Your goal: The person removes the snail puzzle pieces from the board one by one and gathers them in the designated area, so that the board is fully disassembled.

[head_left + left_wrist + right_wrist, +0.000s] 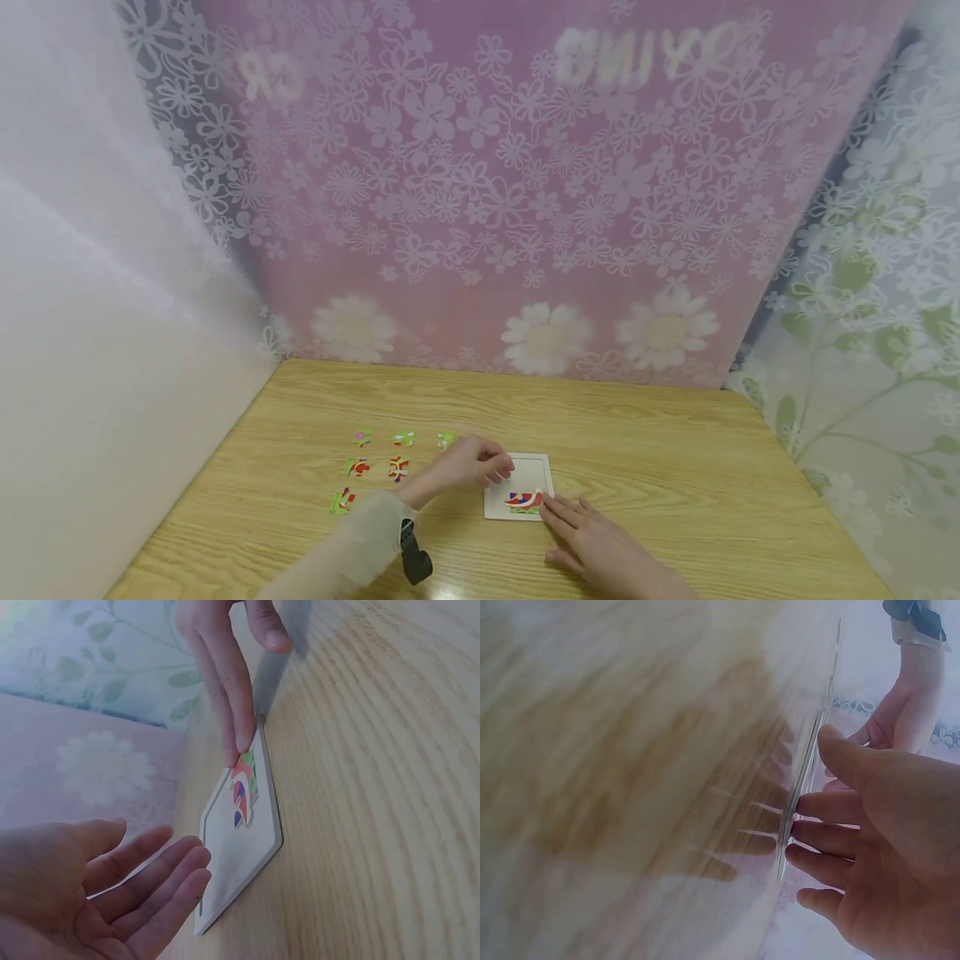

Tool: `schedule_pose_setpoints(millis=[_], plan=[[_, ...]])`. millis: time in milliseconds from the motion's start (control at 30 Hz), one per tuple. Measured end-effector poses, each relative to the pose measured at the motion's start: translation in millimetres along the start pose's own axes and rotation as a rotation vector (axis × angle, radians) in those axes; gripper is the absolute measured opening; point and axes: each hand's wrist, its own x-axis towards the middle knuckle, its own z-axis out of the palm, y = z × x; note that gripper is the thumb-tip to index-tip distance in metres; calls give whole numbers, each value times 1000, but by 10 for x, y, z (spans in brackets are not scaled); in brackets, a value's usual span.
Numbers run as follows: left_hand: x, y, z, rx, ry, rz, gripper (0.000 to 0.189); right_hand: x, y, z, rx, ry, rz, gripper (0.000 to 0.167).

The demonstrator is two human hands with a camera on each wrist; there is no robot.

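Observation:
A white square puzzle tray (517, 515) lies on the table, with joined red, blue and green puzzle pieces (522, 502) in its near right part. My left hand (477, 461) hovers over the tray's left side. In the left wrist view its fingers (169, 874) are loosely bent, and nothing shows between them. My right hand (600, 542) reaches in from the right with fingers nearly straight. Its fingertips touch the tray's right edge beside the joined pieces. From the right wrist, the tray (804, 780) appears only as a thin edge against the fingers (829, 836).
Loose puzzle pieces lie left of the tray on the wooden table (660, 450), among them a green one (405, 437), a red one (399, 469) and a green-and-red one (343, 501). A flowered pink curtain (450, 208) rises behind the table, with pale sheets at both sides.

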Motion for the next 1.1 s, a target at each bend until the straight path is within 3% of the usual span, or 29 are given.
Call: schedule_pose_setpoints(millis=[233,567,1100], plan=[[32,-26,114,75,14,-16,23,2,-37,-12,-3,4,9,67],[16,30,195,42,7,-76,19,6,-40,38,-88,98,-47,63],[56,103,219,218,13,-25,16,8,-102,-51,-32,10,5,64]])
